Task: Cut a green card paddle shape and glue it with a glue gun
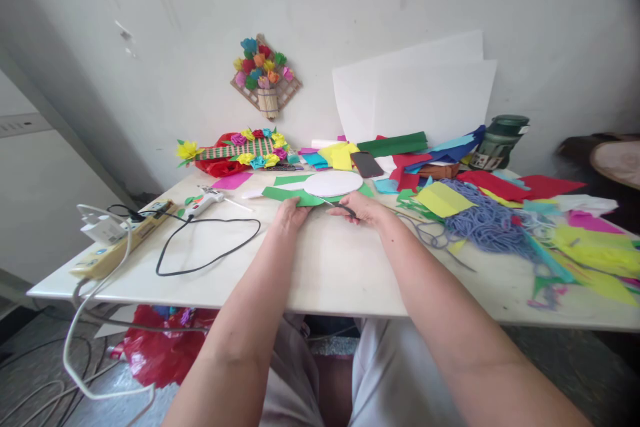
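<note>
My left hand is closed, pinching the near edge of a green paper sheet that lies on the white table. A white paper oval rests on top of the green sheet. My right hand is closed around black-handled scissors, whose thin blades point left toward the green paper's edge. Both forearms reach forward from the bottom of the view.
A glue gun with a black cord and a power strip lie at left. Paper-flower crafts and a phone sit at the back. Coloured paper scraps and blue yarn cover the right. A green jar stands behind.
</note>
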The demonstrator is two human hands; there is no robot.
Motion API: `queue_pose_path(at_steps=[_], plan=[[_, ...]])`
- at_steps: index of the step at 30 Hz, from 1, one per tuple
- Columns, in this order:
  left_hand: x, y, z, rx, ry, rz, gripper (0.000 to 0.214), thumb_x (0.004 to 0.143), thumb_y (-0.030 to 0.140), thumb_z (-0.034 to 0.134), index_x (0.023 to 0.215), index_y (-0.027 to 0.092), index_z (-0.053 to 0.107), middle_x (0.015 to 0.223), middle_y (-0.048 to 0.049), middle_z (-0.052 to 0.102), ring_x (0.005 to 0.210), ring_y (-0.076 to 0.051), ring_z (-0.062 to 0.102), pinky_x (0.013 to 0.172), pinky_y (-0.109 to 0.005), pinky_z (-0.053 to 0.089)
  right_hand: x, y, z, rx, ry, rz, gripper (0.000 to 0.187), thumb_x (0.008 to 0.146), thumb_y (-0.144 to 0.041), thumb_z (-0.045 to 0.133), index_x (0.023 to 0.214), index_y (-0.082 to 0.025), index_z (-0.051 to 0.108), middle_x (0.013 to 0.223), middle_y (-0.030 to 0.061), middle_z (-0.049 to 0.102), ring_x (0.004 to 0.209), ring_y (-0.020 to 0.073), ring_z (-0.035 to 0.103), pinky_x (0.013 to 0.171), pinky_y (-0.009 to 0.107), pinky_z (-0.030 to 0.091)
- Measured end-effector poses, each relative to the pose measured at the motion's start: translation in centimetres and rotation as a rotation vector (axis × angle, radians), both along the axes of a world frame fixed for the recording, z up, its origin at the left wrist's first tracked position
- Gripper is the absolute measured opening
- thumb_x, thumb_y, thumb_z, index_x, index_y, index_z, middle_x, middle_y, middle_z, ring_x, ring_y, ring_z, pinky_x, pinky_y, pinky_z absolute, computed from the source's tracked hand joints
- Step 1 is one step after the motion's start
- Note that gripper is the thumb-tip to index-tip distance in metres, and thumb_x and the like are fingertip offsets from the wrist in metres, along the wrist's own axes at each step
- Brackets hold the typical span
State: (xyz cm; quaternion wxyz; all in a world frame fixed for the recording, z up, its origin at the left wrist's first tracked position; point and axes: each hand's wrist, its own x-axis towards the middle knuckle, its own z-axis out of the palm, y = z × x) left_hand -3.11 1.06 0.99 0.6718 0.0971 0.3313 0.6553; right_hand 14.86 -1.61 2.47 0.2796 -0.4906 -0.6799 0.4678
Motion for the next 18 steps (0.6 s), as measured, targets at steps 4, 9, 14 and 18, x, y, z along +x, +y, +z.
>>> queue_pose_path(at_steps=[4,9,14,18], plan=[[0.04,0.00,0.02,0.003,-0.012,0.002,0.046,0.085,0.004,0.026,0.129,0.016,0.037,0.116,-0.0118,0.057,0.112,-0.025,0.051,0.085,-0.042,0.049,-0.11,-0.44,0.58,0.019,-0.033,0.003,0.040,0.056,-0.040,0.077,0.050,-0.014,0.047,0.032,-0.0058,0.042,0.027,0.0026,0.033,0.027,0.016,0.025],[0.14,-0.28,0.21,0.006,-0.010,0.011,0.049,0.084,0.002,0.027,0.129,0.017,0.037,0.119,-0.0101,0.056,0.111,-0.024,0.052,0.086,-0.041,0.049,-0.08,-0.56,0.56,-0.022,-0.024,0.022,0.040,0.057,-0.041,0.076,0.052,-0.014,0.046,0.033,-0.0061,0.043,0.028,0.0024,0.034,0.027,0.015,0.026],[0.32,-0.55,0.42,0.005,0.010,0.015,0.048,0.085,0.004,0.026,0.130,0.019,0.036,0.122,-0.0089,0.055,0.112,-0.024,0.052,0.086,-0.042,0.048,0.00,-0.72,0.73,-0.050,-0.026,0.038,0.041,0.059,-0.044,0.075,0.055,-0.014,0.046,0.036,-0.0046,0.045,0.029,0.0035,0.038,0.027,0.015,0.030],[0.45,-0.76,0.54,-0.003,0.035,0.006,0.048,0.085,0.003,0.027,0.130,0.018,0.034,0.122,-0.0102,0.054,0.111,-0.023,0.052,0.086,-0.044,0.048,-0.04,-0.84,1.09,-0.066,-0.083,0.003,0.040,0.057,-0.043,0.076,0.067,-0.015,0.048,0.035,-0.0051,0.047,0.028,0.0054,0.040,0.027,0.016,0.033]])
